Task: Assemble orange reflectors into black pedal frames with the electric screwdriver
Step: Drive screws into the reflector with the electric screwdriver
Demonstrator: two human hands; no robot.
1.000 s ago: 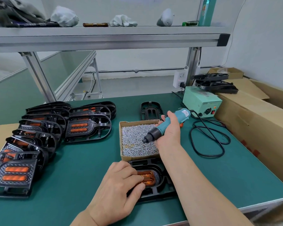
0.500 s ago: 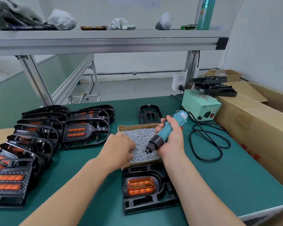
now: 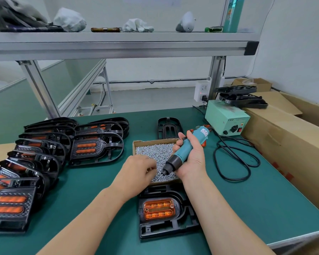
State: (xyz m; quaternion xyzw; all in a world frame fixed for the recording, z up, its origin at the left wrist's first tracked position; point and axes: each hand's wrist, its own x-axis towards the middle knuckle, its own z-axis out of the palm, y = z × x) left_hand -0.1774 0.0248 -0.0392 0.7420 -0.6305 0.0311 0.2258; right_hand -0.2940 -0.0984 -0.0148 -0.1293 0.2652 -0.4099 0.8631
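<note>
The right hand (image 3: 192, 159) grips the screwdriver (image 3: 185, 150) around its teal body. The black nose is tilted down and to the left, so the bit hangs just above the screws (image 3: 155, 150). The left hand (image 3: 139, 173) is lowered into the same cardboard box (image 3: 155, 141), fingers curled down among the screws; whether they pinch one cannot be determined. Directly in front of the box, at the near edge of the green counter (image 3: 256, 208), lies a black frame (image 3: 166, 228) with an orange reflector (image 3: 159, 208) seated in its recess, apart from both hands. A second, empty frame (image 3: 168, 126) lies behind the box. To the left, fitted pedals (image 3: 96, 150) overlap in rows. To the right, a looped black cable (image 3: 236, 162) lies near a pale green power unit (image 3: 226, 116), beside brown cartons (image 3: 287, 140).
</note>
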